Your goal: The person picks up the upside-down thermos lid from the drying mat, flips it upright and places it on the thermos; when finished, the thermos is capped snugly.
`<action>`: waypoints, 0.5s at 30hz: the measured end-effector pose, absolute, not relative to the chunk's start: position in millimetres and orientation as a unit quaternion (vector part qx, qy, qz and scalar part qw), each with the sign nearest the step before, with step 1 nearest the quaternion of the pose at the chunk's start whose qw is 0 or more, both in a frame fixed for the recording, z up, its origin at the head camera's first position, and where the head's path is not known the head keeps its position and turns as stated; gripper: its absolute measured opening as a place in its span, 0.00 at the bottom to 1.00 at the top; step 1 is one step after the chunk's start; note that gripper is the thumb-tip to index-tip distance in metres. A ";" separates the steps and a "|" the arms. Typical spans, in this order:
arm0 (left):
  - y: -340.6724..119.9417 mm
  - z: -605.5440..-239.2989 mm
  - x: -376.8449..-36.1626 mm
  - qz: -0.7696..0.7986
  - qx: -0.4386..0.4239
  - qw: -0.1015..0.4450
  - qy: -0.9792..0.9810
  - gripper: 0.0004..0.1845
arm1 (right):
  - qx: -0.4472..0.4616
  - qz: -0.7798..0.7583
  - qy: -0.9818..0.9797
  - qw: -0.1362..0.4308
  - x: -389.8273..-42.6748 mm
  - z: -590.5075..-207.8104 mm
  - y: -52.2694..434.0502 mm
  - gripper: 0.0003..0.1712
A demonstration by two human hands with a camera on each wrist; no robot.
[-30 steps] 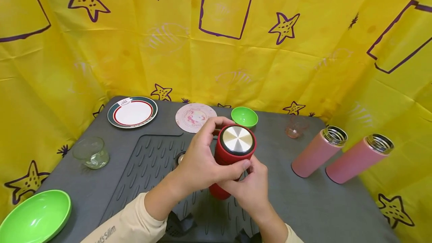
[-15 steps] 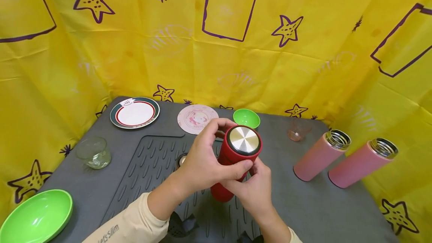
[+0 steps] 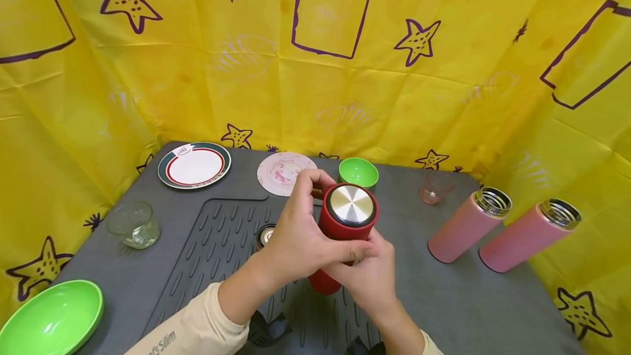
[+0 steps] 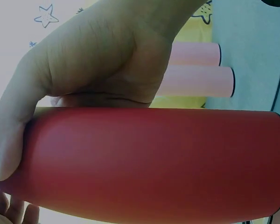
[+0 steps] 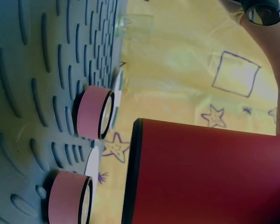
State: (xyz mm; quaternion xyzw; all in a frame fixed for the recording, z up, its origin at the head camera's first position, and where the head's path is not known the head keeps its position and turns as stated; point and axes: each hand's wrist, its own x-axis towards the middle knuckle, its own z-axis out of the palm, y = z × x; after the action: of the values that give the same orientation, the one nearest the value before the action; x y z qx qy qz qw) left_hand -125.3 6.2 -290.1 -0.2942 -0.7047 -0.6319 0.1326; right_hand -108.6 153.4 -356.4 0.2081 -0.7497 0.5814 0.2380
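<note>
A red thermos (image 3: 347,226) with a shiny metal disc on top of its lid stands tilted between both hands in the head view. My left hand (image 3: 300,237) grips it near the top, fingers round the far side and thumb across the front. Lower down, my right hand (image 3: 367,273) holds the body. In the left wrist view the red body (image 4: 154,158) fills the lower half. The right wrist view shows the thermos's lower part (image 5: 205,177) with its dark base edge. Two short pink lids, the upper lid (image 5: 93,112) and the lower lid (image 5: 67,198), sit on the mat.
A ridged grey drying mat (image 3: 217,240) lies beneath. Two lidless pink thermoses, one (image 3: 468,226) beside the other (image 3: 527,237), stand right. Around are a clear glass (image 3: 135,226), plate (image 3: 194,166), pink disc (image 3: 283,174), small green bowl (image 3: 358,173), pinkish glass (image 3: 434,190) and large green bowl (image 3: 54,316).
The left thumb has slid slightly to the right across the thermos, over the right hand. The thermos stays in both hands, with little shift. The head view sways a little.
</note>
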 end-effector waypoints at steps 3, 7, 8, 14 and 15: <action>5.5 -291.3 -127.3 -0.629 -0.296 0.144 -0.704 0.38 | 0.199 0.586 -0.750 0.233 -108.9 -357.3 153.9 0.28; 1.6 -293.0 -130.5 -0.615 -0.335 0.148 -0.699 0.33 | 0.183 0.592 -0.751 0.228 -109.5 -359.3 154.7 0.26; 0.6 -293.4 -131.0 -0.612 -0.344 0.145 -0.697 0.33 | 0.181 0.593 -0.751 0.227 -109.7 -359.8 154.8 0.25; 2.8 -293.1 -129.3 -0.625 -0.331 0.119 -0.697 0.40 | 0.189 0.584 -0.753 0.235 -111.7 -361.3 154.8 0.26; 4.0 -293.1 -128.5 -0.630 -0.318 0.117 -0.699 0.41 | 0.191 0.578 -0.756 0.241 -111.7 -361.7 154.7 0.26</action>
State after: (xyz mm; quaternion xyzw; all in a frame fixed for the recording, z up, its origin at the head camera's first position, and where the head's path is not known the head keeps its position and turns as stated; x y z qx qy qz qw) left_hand -128.5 4.0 -293.1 -0.3182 -0.6988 -0.6298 0.1175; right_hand -111.7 154.7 -361.7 0.1911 -0.7556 0.5782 0.2413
